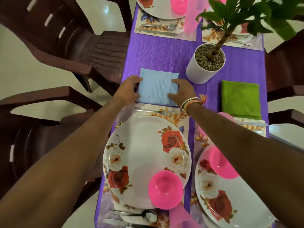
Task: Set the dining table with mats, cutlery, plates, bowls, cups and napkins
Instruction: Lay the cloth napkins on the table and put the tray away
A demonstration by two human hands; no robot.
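We had the blue napkin (156, 86) flat on the counter (164, 53), close to its left edge and about midway along it, just past the fork (154, 111) on the near left mat (182, 120). It lay between our hands. The left hand (130, 89) pinched its left edge and the right hand (182, 92) its scalloped right fold, fingers narrow on the cloth. Its slightly longer axis ran away from us, and neither hand was nearer. We counted two napkins, this and a green napkin (240, 99) by the right edge, four mats, four plates (139, 145), one half hidden by the plant (218, 38), and three pink bowls (165, 189).
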